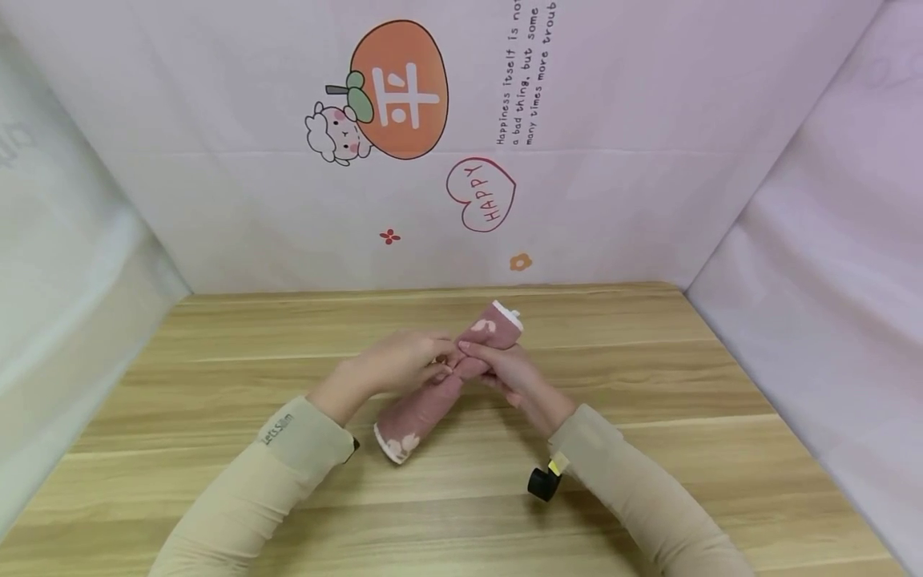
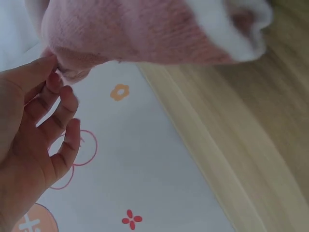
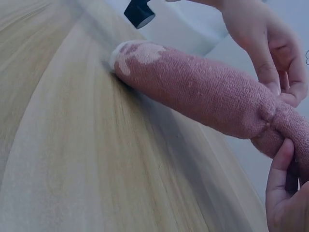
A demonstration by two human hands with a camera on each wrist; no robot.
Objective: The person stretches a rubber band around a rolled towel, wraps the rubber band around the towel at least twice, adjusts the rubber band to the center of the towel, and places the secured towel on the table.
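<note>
A dusty-pink towel [image 1: 421,409], rolled up, with white ends and pale motifs, slants above the table and is drawn in narrow at its middle. My left hand [image 1: 404,361] pinches the narrow part from the left. From the other side my right hand [image 1: 515,373] grips it, thumb on top. In the left wrist view, the left hand [image 2: 38,121] has thumb and index finger at a fold of the towel [image 2: 135,34], the other fingers loosely curled. The right wrist view shows puckers in the towel [image 3: 207,92] beside the right hand's thumb [image 3: 280,169].
The wood-grain table [image 1: 252,449] lies beneath. A white printed cloth [image 1: 613,176] stands behind it, with more white cloth at both sides. A black device [image 1: 544,483] hangs at the right sleeve cuff [image 1: 587,437].
</note>
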